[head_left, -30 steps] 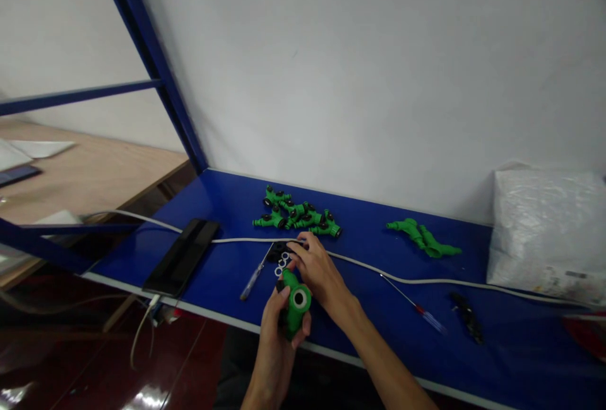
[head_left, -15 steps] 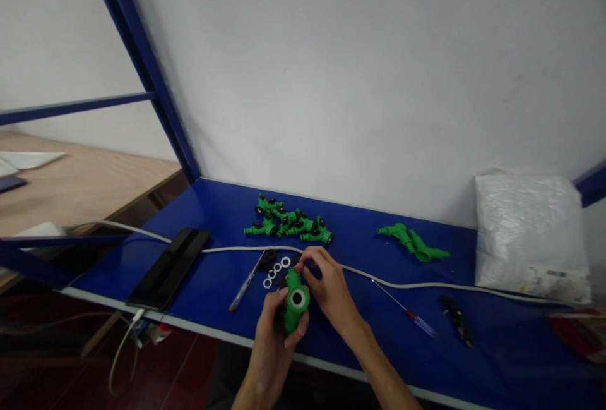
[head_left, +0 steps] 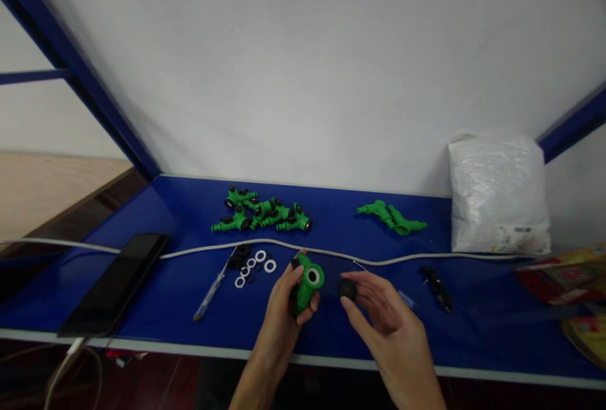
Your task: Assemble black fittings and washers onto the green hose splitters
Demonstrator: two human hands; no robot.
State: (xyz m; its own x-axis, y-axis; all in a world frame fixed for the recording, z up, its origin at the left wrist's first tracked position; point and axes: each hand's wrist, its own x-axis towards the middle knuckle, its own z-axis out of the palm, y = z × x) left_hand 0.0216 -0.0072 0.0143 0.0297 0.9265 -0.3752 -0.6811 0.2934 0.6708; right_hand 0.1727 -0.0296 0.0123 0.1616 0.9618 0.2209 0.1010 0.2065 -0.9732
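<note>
My left hand (head_left: 283, 306) is closed around a green plastic hose fitting (head_left: 304, 296), its round opening with a white ring inside turned up. A dark knob-like piece sits at the fitting's left side. In my right hand (head_left: 391, 315) a round black cap-like part (head_left: 347, 289) is pinched between thumb and fingertips, apart from the fitting. White rings (head_left: 260, 256) and thin black rings lie left of my left hand, beside a few black parts (head_left: 241, 252). A clear-handled screwdriver (head_left: 208, 299) lies farther left. Another screwdriver (head_left: 408, 300) is partly hidden behind my right hand.
Several green fittings with black knobs (head_left: 262, 211) lie at the back; two plain green bodies (head_left: 392, 217) lie right of them. A white cable (head_left: 326, 251) crosses the blue table (head_left: 180, 208). Around are a tablet-like device (head_left: 118, 283), black pieces (head_left: 436, 287) and a plastic bag (head_left: 497, 195).
My right hand has moved away from the fitting to the right and now holds the round black part. The fitting stays in my left hand. The camera view has turned to the right.
</note>
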